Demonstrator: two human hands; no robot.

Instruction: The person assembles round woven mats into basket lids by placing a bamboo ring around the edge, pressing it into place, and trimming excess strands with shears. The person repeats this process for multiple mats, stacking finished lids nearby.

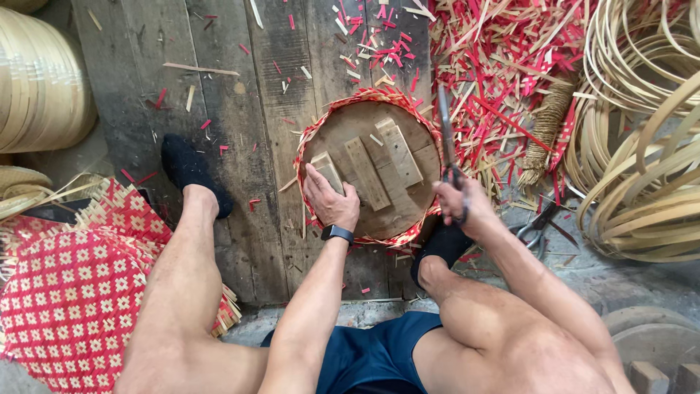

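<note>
A round wooden mould (372,131) with three wooden slats across its top lies on the plank floor, wrapped in a red and cream woven mat whose fringe (379,96) sticks out around the rim. My left hand (329,197) presses flat on the mould's near left part, by the left slat. My right hand (459,203) grips the handles of long dark scissors (446,131). Their blades point away from me along the mould's right rim.
Red and cream strip offcuts (496,66) litter the floor beyond the mould. Coiled bamboo hoops (642,146) lie at right, a bundle of twine (545,124) beside them. Woven red-and-cream mats (73,299) stack at left. My socked feet (191,171) flank the mould.
</note>
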